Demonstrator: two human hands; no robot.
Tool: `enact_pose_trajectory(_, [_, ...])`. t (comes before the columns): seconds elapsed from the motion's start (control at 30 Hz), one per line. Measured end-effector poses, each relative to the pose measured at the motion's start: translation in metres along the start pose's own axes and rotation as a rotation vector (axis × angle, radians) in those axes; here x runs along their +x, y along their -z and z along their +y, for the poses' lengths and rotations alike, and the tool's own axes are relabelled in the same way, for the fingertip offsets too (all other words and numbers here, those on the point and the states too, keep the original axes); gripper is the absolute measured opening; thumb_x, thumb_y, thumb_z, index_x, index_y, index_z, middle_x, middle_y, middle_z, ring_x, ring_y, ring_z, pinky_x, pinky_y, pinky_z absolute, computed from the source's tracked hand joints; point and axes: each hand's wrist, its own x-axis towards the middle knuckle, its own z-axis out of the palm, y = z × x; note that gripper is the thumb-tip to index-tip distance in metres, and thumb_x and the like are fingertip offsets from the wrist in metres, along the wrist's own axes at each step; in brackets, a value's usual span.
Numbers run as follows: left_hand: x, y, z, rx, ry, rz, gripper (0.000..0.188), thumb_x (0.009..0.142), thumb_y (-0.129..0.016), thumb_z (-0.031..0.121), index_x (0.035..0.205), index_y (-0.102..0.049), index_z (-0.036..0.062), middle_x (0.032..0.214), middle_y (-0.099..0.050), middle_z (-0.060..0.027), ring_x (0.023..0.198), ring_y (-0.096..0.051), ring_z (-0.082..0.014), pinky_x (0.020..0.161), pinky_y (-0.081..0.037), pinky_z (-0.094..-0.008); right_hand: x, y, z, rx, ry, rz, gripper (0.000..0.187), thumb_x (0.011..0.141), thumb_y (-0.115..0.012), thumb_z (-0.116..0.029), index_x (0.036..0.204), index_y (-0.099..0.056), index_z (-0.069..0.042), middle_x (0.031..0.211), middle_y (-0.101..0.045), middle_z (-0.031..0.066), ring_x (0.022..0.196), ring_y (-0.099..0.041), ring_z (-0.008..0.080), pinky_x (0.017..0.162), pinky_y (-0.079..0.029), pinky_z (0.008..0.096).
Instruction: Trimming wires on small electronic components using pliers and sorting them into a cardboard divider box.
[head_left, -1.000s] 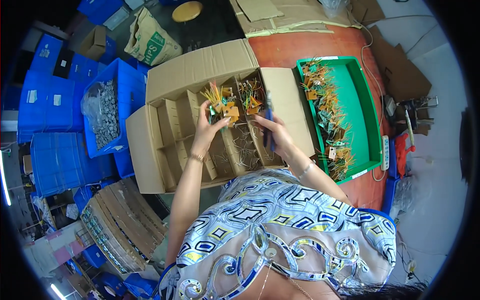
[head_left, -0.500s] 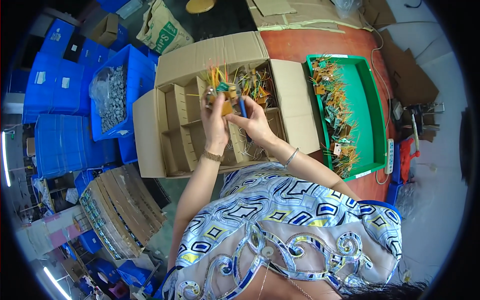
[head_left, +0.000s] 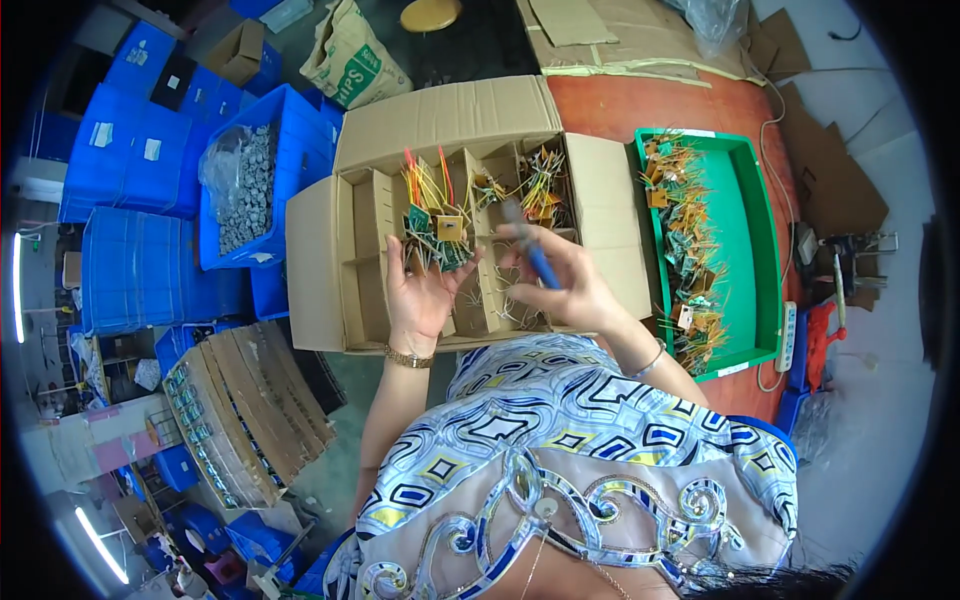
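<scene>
Over the divided cardboard box (head_left: 355, 280), my left hand (head_left: 420, 300) is palm up with a bundle of small circuit boards (head_left: 437, 235) resting in it, fingers curled beneath. Red and yellow wires stand up from the boards. To the right, my right hand (head_left: 575, 285) is closed on blue-handled pliers (head_left: 543, 268), their blurred metal head pointing up and left. More wired boards (head_left: 543, 185) fill a back right compartment of the box. Thin pale wire pieces lie in the front compartments below my right hand.
A green tray (head_left: 745, 230) with a row of wired boards (head_left: 685, 250) stands right on the red table (head_left: 600, 100). Blue bins (head_left: 130, 265) are stacked left, one bin (head_left: 290, 150) holding grey parts. A printed sack (head_left: 355, 65) stands behind the box. Stacked cardboard (head_left: 250, 410) lies front left.
My hands have drawn apart. The pliers and my right hand moved right, away from the bundle, which stays in my left hand. The view has shifted slightly.
</scene>
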Motion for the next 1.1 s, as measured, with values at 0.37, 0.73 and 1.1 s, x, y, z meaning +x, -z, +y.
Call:
enact_pose_trajectory(0.37, [-0.024, -0.023, 0.001, -0.046, -0.045, -0.077, 0.058, 0.092, -0.046, 0.046, 0.134, -0.042, 0.007, 0.13, -0.051, -0.0136, 0.118, -0.05, -0.0303, 0.098, -0.042, -0.0493, -0.004, -0.006, -0.036, -1.071, 0.474, 0.27, 0.044, 0.066, -0.075, -0.014, 0.107, -0.062, -0.005, 0.091, -0.062, 0.0091, 0.083, -0.057, 0.0271, 0.074, -0.045, 0.0381])
enact_pose_trajectory(0.73, [-0.031, -0.036, 0.001, 0.35, -0.331, -0.161, 0.056, 0.091, -0.055, 0.019, 0.14, -0.03, 0.0077, 0.133, -0.046, -0.0066, 0.122, -0.045, -0.0197, 0.103, -0.034, -0.035, -0.01, -0.016, -0.051, -1.312, 0.407, 0.266, 0.049, 0.063, -0.072, -0.012, 0.11, -0.061, -0.006, 0.095, -0.061, 0.0047, 0.087, -0.056, 0.0231, 0.076, -0.043, 0.0353])
enact_pose_trajectory(1.1, [-0.034, -0.062, -0.016, 0.384, -0.514, 0.106, 0.03, 0.093, -0.054, 0.018, 0.117, -0.042, 0.0053, 0.107, -0.05, -0.006, 0.094, -0.054, -0.0129, 0.08, -0.051, -0.031, -0.004, -0.022, -0.037, -1.459, 0.49, 0.386, 0.045, 0.07, -0.063, -0.015, 0.114, -0.059, -0.005, 0.091, -0.055, 0.0033, 0.086, -0.051, 0.0195, 0.073, -0.039, 0.034])
